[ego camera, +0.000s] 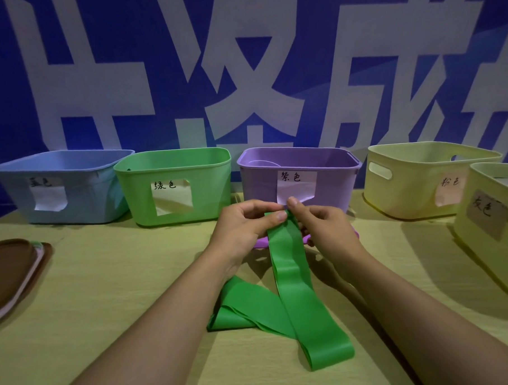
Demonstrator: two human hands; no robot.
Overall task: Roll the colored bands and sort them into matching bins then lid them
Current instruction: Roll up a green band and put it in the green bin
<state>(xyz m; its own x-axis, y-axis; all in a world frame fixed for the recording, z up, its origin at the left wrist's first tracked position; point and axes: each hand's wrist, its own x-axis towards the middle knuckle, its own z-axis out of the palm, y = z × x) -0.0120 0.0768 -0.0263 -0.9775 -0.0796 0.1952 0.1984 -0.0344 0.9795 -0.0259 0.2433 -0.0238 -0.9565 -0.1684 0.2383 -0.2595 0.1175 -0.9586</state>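
The green band (pixel 291 266) is pinched at its top end by the left hand (pixel 242 225) and right hand (pixel 321 227), fingers curled, its tail lying on the table (pixel 120 285) before the purple bin (pixel 298 175). The green bin's (pixel 174 187) inside is hidden.

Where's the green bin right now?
The green bin stands second from the left at the table's back, between the blue bin and the purple bin.

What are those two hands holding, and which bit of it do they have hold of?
Both hands hold the green band. The left hand and right hand pinch its far end between thumb and fingers; the rest trails loose on the table.
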